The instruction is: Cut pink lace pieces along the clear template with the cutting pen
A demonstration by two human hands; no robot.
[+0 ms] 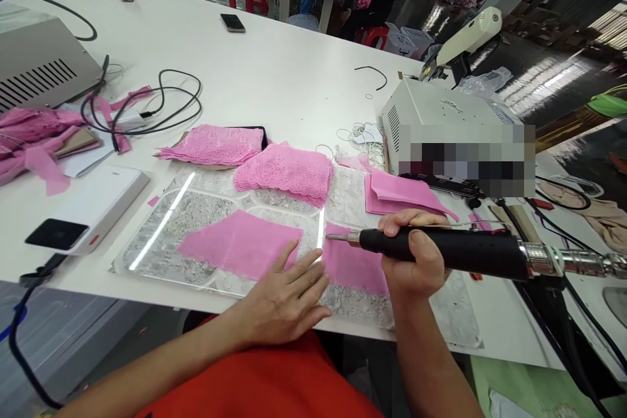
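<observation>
Fabric panel (240, 245) of pink colour is laid on transparent mat (155, 256); its right end is partly covered by the left hand (281, 307), spread flat. Black-handled tool (441, 251) is gripped by the right hand (415, 277). By a leftward slip, fingers (304, 266) might be injured, or the right panel (355, 266), loosely laid, dragged.

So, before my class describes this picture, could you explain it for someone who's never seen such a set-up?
There is no robot here: the picture comes from a camera on a person's head, looking forward and down at their bare hands. The right hand grips a black-handled tool; its metal tip is over a flat pink fabric piece. The left hand lies palm down, fingers spread, over the edge of a second piece. Behind these on the white table are pink lace stacks and a folded pink cloth.
</observation>
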